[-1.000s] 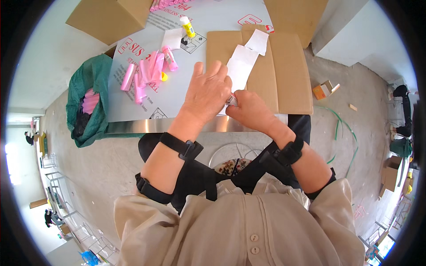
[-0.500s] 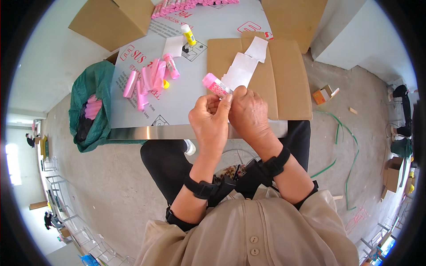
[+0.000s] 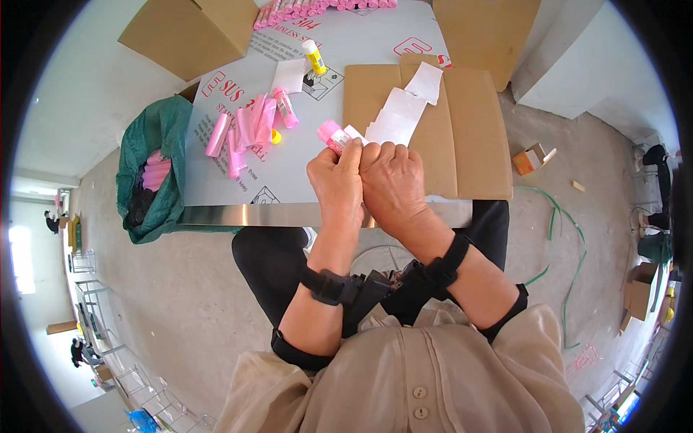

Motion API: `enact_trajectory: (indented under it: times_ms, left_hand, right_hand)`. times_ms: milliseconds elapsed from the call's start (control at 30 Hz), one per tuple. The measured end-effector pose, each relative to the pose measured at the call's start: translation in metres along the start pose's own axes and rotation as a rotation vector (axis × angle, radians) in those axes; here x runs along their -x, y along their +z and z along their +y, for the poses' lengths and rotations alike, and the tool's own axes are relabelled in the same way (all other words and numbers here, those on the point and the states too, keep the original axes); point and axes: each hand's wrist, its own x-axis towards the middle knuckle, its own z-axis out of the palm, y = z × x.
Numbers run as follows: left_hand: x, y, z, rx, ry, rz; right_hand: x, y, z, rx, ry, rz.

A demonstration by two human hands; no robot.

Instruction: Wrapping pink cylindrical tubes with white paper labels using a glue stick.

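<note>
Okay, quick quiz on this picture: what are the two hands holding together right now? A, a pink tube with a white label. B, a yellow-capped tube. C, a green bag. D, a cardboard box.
A: the left hand and the right hand are pressed together around a pink tube with a white label at its side, while the yellow-capped tube stands apart on the table.
</note>
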Motion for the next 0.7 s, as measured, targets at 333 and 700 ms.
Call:
enact_trajectory:
  times_ms: [333, 700]
  left_hand:
    - [-0.011, -0.029, -0.001, -0.148, 0.134, -0.181]
    - [0.015, -0.031, 0.031, -0.017, 0.005, -0.518]
  right_hand:
    - [0.019, -0.025, -0.009, -0.240, -0.084, -0.051]
    - [-0.012, -0.051, 0.035, -1.858, 0.814, -0.458]
